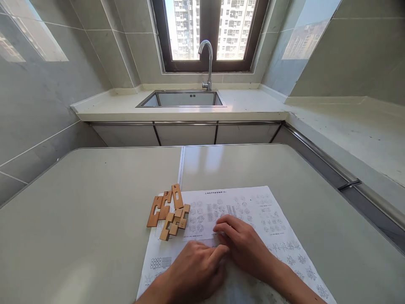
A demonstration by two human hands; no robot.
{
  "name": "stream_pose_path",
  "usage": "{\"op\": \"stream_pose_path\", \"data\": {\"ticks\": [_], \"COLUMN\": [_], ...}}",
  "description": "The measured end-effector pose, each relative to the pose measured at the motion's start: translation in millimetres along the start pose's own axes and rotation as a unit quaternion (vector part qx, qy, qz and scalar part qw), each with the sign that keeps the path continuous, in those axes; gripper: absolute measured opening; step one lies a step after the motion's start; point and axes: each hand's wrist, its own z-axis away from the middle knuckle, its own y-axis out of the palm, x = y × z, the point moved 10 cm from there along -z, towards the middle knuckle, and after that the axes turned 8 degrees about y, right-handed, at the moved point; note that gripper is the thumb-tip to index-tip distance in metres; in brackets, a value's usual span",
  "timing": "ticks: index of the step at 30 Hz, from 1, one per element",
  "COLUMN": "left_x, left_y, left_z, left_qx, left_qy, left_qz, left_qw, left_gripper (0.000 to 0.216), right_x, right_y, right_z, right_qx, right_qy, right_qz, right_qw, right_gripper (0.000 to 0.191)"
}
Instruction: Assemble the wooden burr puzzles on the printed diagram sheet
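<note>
My left hand (201, 266) rests low over a printed paper sheet (259, 196), its fingers curled and thumb side toward my right hand. My right hand (242, 242) lies just beside it, fingers bent and pointing left, nearly touching the left. Whatever the two closed hands have between them is hidden. Beyond my left hand, flat wooden puzzle pieces lie at the sheet's upper left corner. Three darker notched ones carry handwritten numbers: piece 1 (152, 218), piece 3 (163, 211) and piece 2 (179, 201). Lighter notched pieces (174, 228) are clustered closer to me, partly overlapping.
The pale table (88, 219) has a seam running away from me. Behind it is a counter (110, 107) with a sink (186, 99) and a tall faucet (209, 63) below a window. A side counter (357, 126) with a metal rail (322, 156) borders the right.
</note>
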Motion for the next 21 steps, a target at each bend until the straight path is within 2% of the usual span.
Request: {"op": "stream_pose_path", "data": {"ticks": [2, 5, 11, 21], "left_x": [4.6, 8.7, 11.5, 12.6], "left_y": [-0.6, 0.3, 5.5, 6.0], "left_z": [-0.3, -1.4, -0.1, 0.1], "left_qx": [-0.001, 0.002, 0.009, 0.010], "left_qy": [-0.015, -0.027, -0.030, -0.032], "left_qz": [0.010, 0.029, 0.044, 0.035], "left_qw": [1.000, 0.999, 0.999, 0.999], "left_gripper": [0.014, 0.019, 0.019, 0.018], "right_x": [0.2, -1.0, -11.2, -12.9], "right_y": [-0.8, 0.3, 10.8, 12.0], "right_z": [-0.4, -0.8, 1.4, 1.6], "right_qx": [-0.002, 0.005, 0.044, 0.043], "right_qy": [0.001, 0.005, 0.031, 0.039], "right_qz": [-0.008, -0.010, 0.023, 0.025], "right_qw": [1.000, 1.000, 0.998, 0.998], "right_gripper": [0.025, 0.022, 0.014, 0.014]}}
